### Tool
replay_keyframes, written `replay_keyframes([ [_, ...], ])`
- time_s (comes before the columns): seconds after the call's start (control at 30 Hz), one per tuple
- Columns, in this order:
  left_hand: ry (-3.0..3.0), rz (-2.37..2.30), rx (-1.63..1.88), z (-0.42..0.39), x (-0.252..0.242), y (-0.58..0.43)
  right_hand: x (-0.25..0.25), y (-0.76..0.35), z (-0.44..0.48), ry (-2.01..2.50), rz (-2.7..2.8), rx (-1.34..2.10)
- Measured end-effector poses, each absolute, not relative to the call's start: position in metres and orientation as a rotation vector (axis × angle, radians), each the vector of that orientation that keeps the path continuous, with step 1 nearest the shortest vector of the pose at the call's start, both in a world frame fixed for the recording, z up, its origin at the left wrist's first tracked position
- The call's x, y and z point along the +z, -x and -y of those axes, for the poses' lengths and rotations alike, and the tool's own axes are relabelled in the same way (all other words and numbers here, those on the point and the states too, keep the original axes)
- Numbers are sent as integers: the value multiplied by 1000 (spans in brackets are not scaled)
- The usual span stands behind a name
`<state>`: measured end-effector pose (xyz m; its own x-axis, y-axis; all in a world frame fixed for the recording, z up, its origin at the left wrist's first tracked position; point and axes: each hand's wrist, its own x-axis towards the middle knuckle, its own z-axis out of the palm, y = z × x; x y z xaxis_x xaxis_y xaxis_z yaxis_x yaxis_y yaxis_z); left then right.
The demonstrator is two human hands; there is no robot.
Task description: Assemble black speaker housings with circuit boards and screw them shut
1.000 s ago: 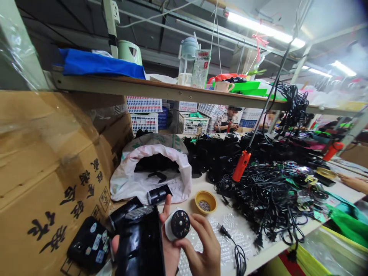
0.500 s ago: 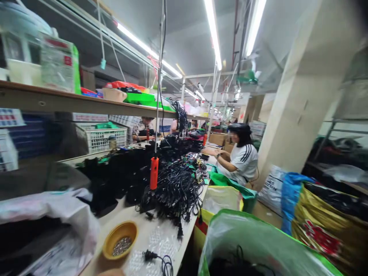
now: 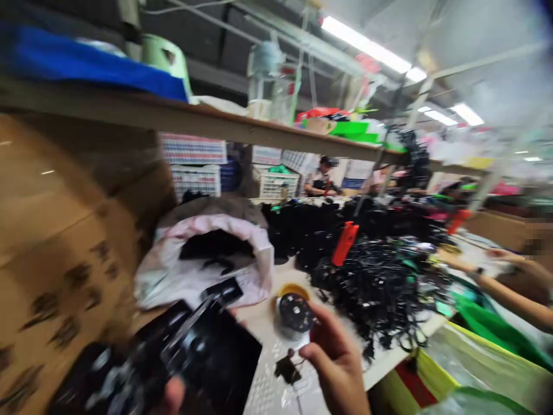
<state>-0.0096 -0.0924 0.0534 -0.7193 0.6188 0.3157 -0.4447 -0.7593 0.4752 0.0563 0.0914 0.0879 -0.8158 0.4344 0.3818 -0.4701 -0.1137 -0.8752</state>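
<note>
My right hand (image 3: 339, 360) is at the lower middle, thumb and fingers curled around the edge of a round part (image 3: 296, 314) with a dark top and silvery side. A small dark piece (image 3: 288, 369) hangs below it near my thumb, apparently on a wire. My left hand (image 3: 175, 392) shows mainly its thumb, pressed on a glossy black plastic housing (image 3: 216, 357) with a flat panel. Most of that hand is hidden behind the housing, and motion blurs its details. Behind the round part stands a yellow bowl (image 3: 294, 289), partly covered.
A white sack (image 3: 151, 282) with dark contents lies open behind my left hand. Black cables (image 3: 367, 311) heap up on the right, under a hanging orange screwdriver (image 3: 344, 243). A cardboard box (image 3: 52, 230) stands left. A co-worker's arms (image 3: 496, 288) reach in from the right.
The view has swung left. Both my hands have come into clear view, the left with the black housing and the right with the round part.
</note>
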Motion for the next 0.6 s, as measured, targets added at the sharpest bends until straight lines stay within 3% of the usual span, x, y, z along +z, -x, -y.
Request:
replay_keyframes([
  [0.27, -645, -563, 2618, 89, 91, -8, 120, -66, -65, -237, 2055, 1772],
  [0.6, -587, -590, 2702, 87, 89, -11, 123, -51, -51, -387, 2187, 1466],
])
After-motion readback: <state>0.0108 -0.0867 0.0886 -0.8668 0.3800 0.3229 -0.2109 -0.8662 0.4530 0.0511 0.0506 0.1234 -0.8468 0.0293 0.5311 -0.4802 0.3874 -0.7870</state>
